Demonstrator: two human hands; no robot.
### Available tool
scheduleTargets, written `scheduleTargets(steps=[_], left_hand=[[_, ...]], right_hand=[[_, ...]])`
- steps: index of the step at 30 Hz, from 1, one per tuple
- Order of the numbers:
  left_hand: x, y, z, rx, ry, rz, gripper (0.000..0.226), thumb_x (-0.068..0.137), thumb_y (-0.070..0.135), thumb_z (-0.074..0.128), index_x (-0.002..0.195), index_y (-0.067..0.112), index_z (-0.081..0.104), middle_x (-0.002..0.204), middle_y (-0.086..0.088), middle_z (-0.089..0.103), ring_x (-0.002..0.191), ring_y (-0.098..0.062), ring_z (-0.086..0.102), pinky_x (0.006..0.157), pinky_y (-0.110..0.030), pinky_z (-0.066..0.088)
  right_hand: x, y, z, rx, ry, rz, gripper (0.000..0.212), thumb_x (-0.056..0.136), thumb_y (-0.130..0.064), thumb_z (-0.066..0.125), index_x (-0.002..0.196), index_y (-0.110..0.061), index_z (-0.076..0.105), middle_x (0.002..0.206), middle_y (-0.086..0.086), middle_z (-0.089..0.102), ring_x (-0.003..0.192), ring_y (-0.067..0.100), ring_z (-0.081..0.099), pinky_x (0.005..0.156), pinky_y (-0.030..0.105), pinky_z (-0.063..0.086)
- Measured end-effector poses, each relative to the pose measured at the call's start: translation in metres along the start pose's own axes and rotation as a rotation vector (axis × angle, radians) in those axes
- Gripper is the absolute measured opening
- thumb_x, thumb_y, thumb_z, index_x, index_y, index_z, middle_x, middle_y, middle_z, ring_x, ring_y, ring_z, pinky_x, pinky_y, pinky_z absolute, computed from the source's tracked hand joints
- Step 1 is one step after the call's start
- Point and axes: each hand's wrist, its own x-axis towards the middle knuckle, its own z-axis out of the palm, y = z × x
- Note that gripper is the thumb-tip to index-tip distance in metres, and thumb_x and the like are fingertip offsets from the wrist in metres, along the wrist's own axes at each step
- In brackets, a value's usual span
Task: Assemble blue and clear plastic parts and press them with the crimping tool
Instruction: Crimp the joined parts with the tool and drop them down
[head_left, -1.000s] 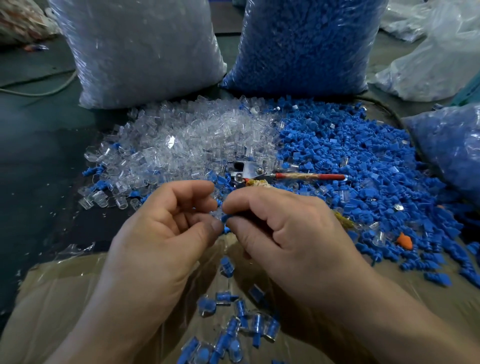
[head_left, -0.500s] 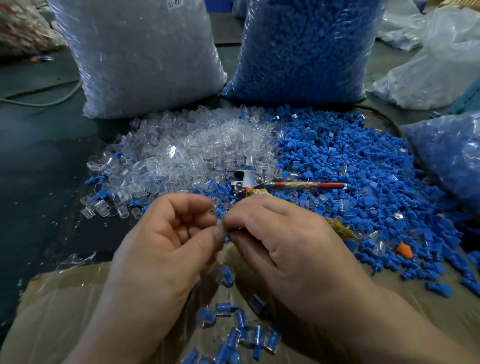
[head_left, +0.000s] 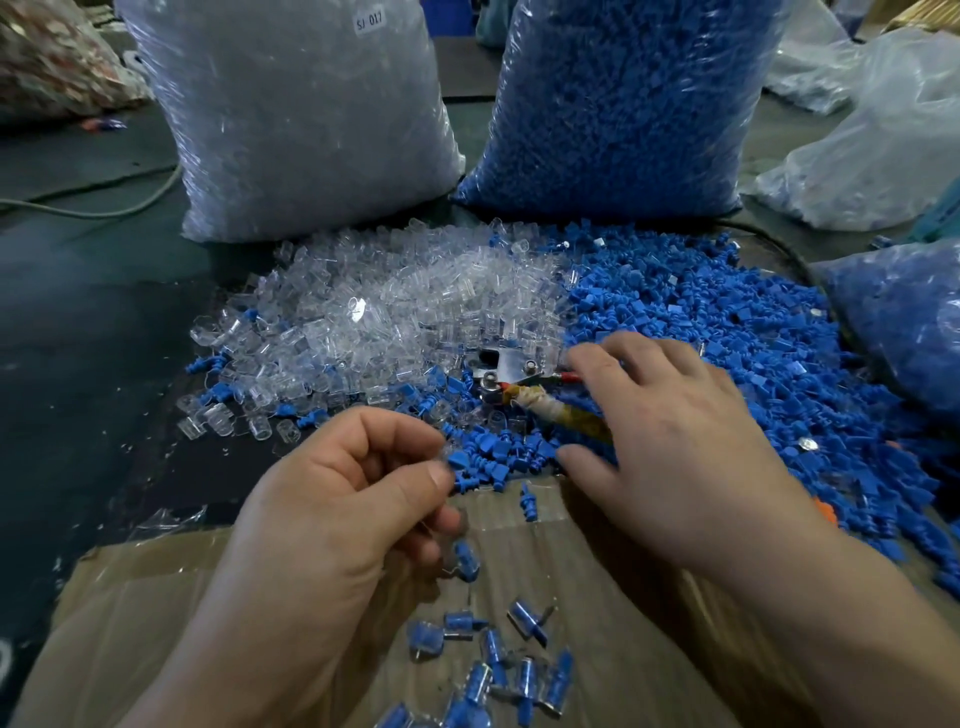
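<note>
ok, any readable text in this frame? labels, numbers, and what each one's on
"SJ 017": on a small white sticker near the top of the sack of clear parts.
Nothing else reads: no print shows on the sack of blue parts, the crimping tool or the cardboard.

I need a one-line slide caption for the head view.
Right hand spread over the crimping tool handles; left hand pinches a small clear part.

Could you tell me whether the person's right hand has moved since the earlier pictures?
Yes: the right hand has left the left hand and reached forward over the red-handled metal crimping tool.
</note>
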Motion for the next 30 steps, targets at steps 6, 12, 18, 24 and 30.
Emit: scheduleTargets(steps=[6, 12, 18, 24, 30], left_hand=[[0.000, 0.008, 0.000, -0.119, -0.035, -0.097, 0.017, 0.054, 0.015, 0.077, 0.069, 0.021, 0.073, 0.058, -0.015, 0.063, 0.043, -0.021, 0.056, 0.036, -0.021, 0.045], [-0.001, 0.011, -0.002, -0.138, -0.025, -0.131, 0.015, 0.053, 0.014, 0.067, 0.065, 0.022, 0.071, 0.055, -0.012, 0.057, 0.044, -0.019, 0.051, 0.036, -0.025, 0.043], [-0.001, 0.011, 0.002, -0.133, 0.047, -0.097, 0.014, 0.061, 0.011, 0.069, 0.067, 0.024, 0.071, 0.054, -0.009, 0.057, 0.041, -0.017, 0.050, 0.035, -0.024, 0.043], [0.004, 0.005, -0.009, 0.023, 0.154, 0.097, 0.029, 0.090, 0.003, 0.063, 0.079, 0.028, 0.074, 0.061, -0.004, 0.064, 0.051, -0.014, 0.059, 0.045, -0.022, 0.050], [0.006, 0.002, -0.014, 0.094, 0.181, 0.204, 0.025, 0.091, 0.008, 0.065, 0.082, 0.031, 0.072, 0.067, -0.003, 0.068, 0.056, -0.011, 0.063, 0.046, -0.021, 0.050]], right_hand=[[0.008, 0.010, 0.006, -0.115, -0.056, 0.012, 0.071, 0.084, -0.070, 0.043, 0.142, -0.036, 0.023, 0.138, -0.004, 0.040, 0.124, 0.025, 0.037, 0.104, 0.044, 0.034], [0.015, 0.012, 0.004, -0.107, -0.048, 0.047, 0.069, 0.083, -0.068, 0.050, 0.141, -0.037, 0.028, 0.132, -0.007, 0.047, 0.121, 0.025, 0.041, 0.101, 0.046, 0.033], [0.014, 0.013, -0.003, -0.017, 0.067, 0.035, 0.055, 0.077, -0.051, 0.056, 0.128, -0.034, 0.044, 0.108, -0.004, 0.049, 0.103, 0.019, 0.038, 0.090, 0.041, 0.037], [-0.005, 0.001, -0.015, 0.217, 0.103, -0.139, 0.059, 0.074, -0.051, 0.041, 0.130, -0.033, 0.046, 0.106, -0.019, 0.050, 0.098, 0.006, 0.042, 0.080, 0.012, 0.031], [-0.013, -0.006, -0.013, 0.233, 0.041, -0.255, 0.060, 0.075, -0.043, 0.050, 0.134, -0.030, 0.049, 0.116, -0.013, 0.059, 0.107, 0.012, 0.051, 0.091, 0.029, 0.045]])
